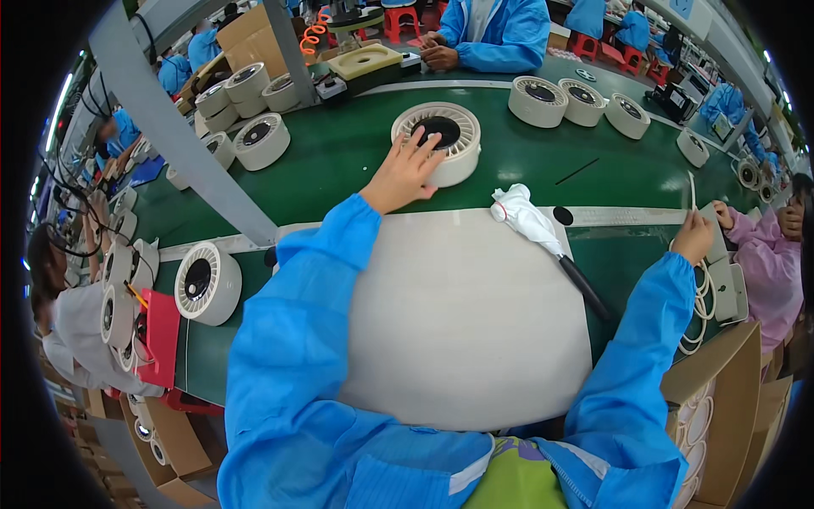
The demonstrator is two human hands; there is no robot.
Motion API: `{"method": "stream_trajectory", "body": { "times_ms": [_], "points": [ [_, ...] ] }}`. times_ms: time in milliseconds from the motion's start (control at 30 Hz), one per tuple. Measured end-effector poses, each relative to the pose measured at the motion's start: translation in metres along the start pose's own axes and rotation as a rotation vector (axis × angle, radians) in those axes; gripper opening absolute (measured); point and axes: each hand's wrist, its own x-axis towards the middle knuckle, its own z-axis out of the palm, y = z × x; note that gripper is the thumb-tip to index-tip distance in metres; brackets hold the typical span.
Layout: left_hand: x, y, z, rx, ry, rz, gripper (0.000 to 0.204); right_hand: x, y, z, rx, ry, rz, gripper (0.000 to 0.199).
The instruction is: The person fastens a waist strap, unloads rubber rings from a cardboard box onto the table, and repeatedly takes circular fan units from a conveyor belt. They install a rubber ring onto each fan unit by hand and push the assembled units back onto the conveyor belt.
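Note:
My left hand (405,172) reaches forward and rests on the near edge of a round cream fan housing (441,140) with a black centre, lying flat on the green conveyor belt (339,161). Its fingers are spread over the ribbed rim. My right hand (695,236) is far out to the right, fingers pinched on a thin white cable (692,191) beside a white boxy part (725,284). Both arms wear blue sleeves. Between them lies a white work mat (458,322).
A tool with a white cloth-wrapped head and black handle (543,233) lies at the mat's right edge. More cream fan housings (581,102) ride the belt; another (208,284) stands left. A grey post (182,136) crosses left. Other workers sit around, cardboard boxes (721,399) right.

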Motion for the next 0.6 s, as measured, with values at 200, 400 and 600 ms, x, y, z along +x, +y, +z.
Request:
{"method": "stream_trajectory", "body": {
  "times_ms": [200, 400, 600],
  "points": [
    [0.005, -0.046, 0.036, 0.038, -0.097, -0.085, 0.063, -0.062, -0.071, -0.093, 1.218, -0.433, -0.039, 0.023],
    [-0.065, -0.177, 0.018, 0.693, -0.078, -0.852, 0.076, -0.104, -0.090, -0.108, 1.418, -0.814, 0.046, 0.030],
    [-0.133, -0.234, 0.000, 0.739, -0.564, -1.158, 0.082, -0.107, -0.098, -0.094, 1.361, -0.857, -0.017, 0.029]
  ]
}}
